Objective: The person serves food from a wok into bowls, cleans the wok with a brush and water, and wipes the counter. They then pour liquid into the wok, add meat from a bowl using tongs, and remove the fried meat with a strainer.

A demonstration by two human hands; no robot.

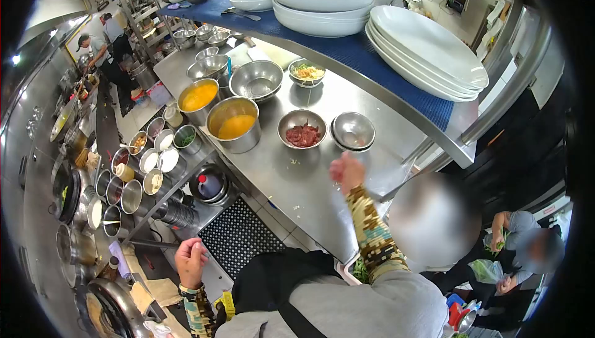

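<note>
My right hand point(348, 172) is over the steel counter, just in front of a stack of small steel bowls point(354, 131). Its fingers look bent but are smeared, and I cannot make out anything in them. Left of that stack stands a steel bowl of raw red meat point(304, 135). Low on the left, my left hand point(191, 262) hangs in the air beside the counter, fingers curled in with nothing visible in them. Two steel pots of orange-yellow liquid point(235, 126) stand near the counter's left edge.
A shelf with a blue mat point(396, 71) crosses above the counter, bearing stacked white plates point(427, 53) and deep white dishes point(322, 13). Ingredient containers point(149, 160) and woks line the left. A person point(520, 239) holds greens at right; others work at the back left.
</note>
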